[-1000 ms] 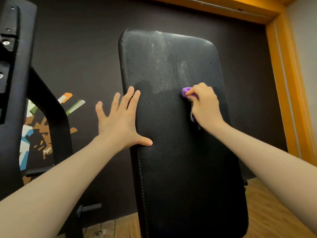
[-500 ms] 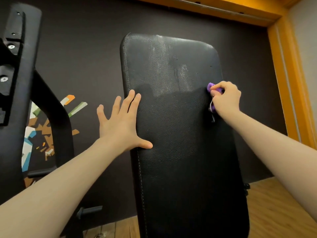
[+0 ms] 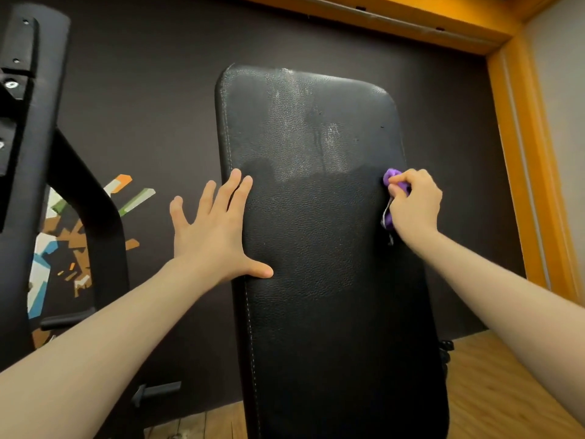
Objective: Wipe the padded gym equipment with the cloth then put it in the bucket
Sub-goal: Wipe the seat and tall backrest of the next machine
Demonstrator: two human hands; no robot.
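While the left hand (image 3: 218, 236) presses flat, fingers spread, steadying the upright black pad (image 3: 319, 248), the right hand (image 3: 413, 205) grips a bunched purple cloth (image 3: 391, 179) against its right edge.

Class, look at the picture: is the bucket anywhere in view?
No: only the pad, the cloth in the right hand, the left hand and a wall show.

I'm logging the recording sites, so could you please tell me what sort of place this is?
Most likely a gym or home workout room: a black padded bench backrest stands upright, a black machine frame stands to its left, and the floor is wooden.
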